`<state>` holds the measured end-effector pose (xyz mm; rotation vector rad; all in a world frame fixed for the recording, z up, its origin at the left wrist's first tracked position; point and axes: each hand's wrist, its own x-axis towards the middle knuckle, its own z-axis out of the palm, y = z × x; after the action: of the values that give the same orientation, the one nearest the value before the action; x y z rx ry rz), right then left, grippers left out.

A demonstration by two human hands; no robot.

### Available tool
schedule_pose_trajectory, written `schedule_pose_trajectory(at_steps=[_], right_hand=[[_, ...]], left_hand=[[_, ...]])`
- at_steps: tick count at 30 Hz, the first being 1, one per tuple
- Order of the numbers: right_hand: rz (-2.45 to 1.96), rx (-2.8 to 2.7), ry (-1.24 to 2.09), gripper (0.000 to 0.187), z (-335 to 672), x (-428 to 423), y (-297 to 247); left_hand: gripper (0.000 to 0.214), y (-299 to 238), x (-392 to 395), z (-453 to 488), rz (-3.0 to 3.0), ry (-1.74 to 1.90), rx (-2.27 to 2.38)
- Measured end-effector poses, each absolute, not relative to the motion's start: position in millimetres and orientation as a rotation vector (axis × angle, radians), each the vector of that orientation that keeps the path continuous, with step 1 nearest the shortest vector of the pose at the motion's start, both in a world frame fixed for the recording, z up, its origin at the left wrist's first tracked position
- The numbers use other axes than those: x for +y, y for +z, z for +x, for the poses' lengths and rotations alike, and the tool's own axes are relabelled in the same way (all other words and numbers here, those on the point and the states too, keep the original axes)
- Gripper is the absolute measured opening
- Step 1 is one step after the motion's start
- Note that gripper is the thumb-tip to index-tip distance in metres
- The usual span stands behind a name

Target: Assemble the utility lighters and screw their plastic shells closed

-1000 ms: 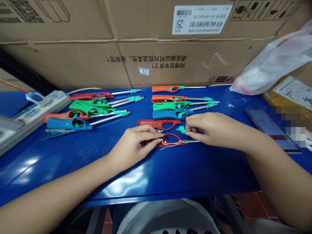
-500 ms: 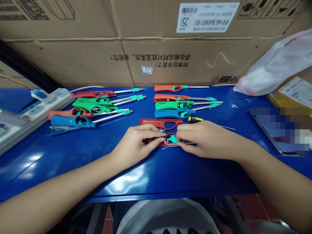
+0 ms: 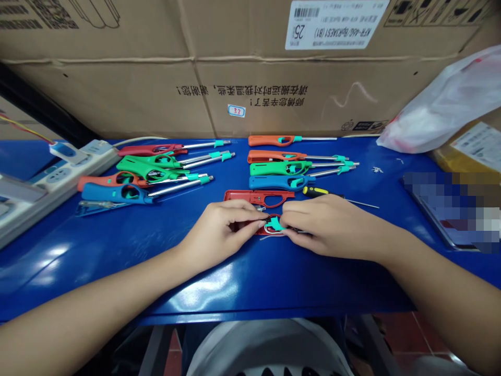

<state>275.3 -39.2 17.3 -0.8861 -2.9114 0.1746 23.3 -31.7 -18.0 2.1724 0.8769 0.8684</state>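
Observation:
Between my hands lies an opened red lighter body [image 3: 267, 230], with a teal trigger piece [image 3: 275, 224] and a thin white wire showing in it. My left hand [image 3: 233, 227] is closed at the body's left part, thumb and fingertips together near a small dark part. From the right, my right hand [image 3: 313, 222] pinches the teal trigger piece, fingers closed. The other red shell half [image 3: 254, 197] lies just behind my fingers. A screwdriver with a yellow and black handle [image 3: 316, 191] rests behind my right hand. My fingers hide much of the lighter body.
Several long lighters, among them a blue one [image 3: 117, 193], lie at the left by a power strip [image 3: 58, 175]. More lighters, one of them green [image 3: 279, 168], lie at centre back. A phone [image 3: 434, 214], small white bits [image 3: 378, 169] and a plastic bag [image 3: 438, 109] are at right.
The teal trigger piece and the fingertips of my right hand have shifted slightly left, closer to my left fingertips. My left hand stays nearly where it was.

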Motion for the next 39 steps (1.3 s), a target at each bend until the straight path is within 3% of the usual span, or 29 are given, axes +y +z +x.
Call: schedule_pose_trajectory(at_steps=[8,27,39], right_hand=[[-0.927,-2.898,0.208,0.019,274.8,-37.6,15.7],[-0.954,-2.864,0.306,0.020,273.7,-38.3,18.1],[-1.021,-2.889,0.310,0.018,274.3,-39.1,19.7]], left_hand=[[0.030,-14.2,-35.7,23.3,2.193,0.744,0.856],[0.021,-19.2,-30.4,23.9,2.257,0.898,0.798],[0.037,-17.9,-32.2,23.0,2.297,0.860,0.808]])
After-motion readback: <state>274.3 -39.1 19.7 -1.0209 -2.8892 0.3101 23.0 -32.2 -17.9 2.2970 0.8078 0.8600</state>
